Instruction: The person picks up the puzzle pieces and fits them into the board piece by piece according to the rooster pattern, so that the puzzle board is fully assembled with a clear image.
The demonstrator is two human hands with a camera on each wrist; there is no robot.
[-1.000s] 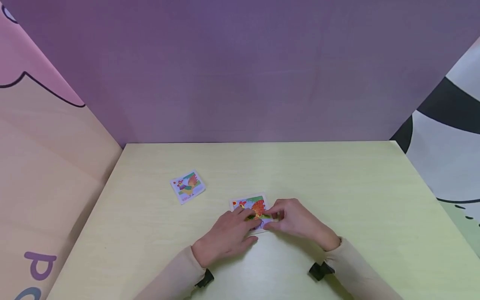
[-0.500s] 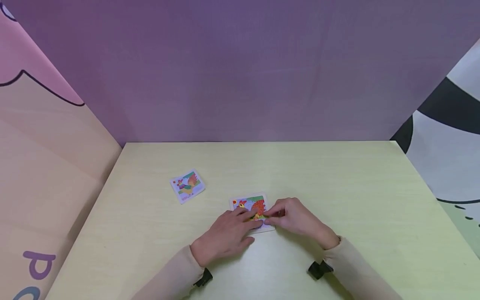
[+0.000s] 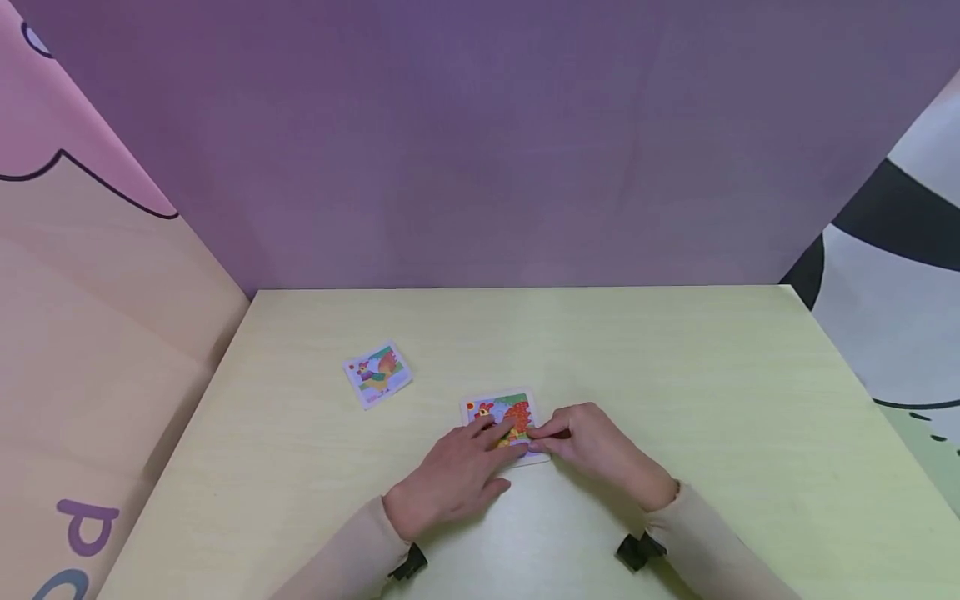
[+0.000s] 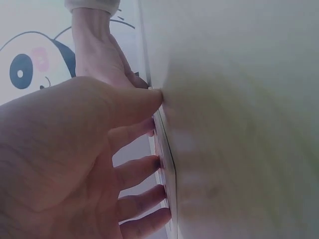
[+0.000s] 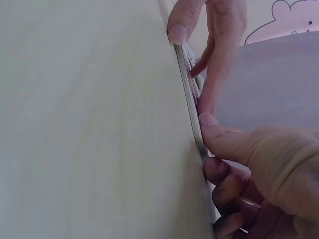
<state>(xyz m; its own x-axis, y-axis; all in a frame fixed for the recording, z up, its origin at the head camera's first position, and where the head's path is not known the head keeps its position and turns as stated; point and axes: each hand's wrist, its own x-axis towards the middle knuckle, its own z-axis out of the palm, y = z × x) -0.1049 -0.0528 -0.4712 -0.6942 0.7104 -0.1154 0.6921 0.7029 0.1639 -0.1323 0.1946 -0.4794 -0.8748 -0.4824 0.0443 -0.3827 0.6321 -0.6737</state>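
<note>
A small square hen picture puzzle (image 3: 515,408) with a white border lies flat on the table. My left hand (image 3: 457,471) rests on its lower left part, fingers spread and fairly straight, hiding some of the picture. In the left wrist view the fingertips (image 4: 158,162) touch its face, while the thumb lies beside its edge. At the puzzle's right edge, my right hand (image 3: 592,442) has thumb and forefinger close together in a pinch. Its thumb touches the board in the right wrist view, with the other fingers curled. Any loose piece between these fingertips is hidden.
A paler square hen picture card (image 3: 377,375) lies tilted, farther back to the left. The pale wood table (image 3: 675,358) meets a purple panel (image 3: 510,150) at its back edge. Printed panels stand at both sides.
The right thumb and forefinger have drawn closer together at the puzzle's right edge. My left hand shifts only slightly on the picture. The card stays put; the head view tilts a little.
</note>
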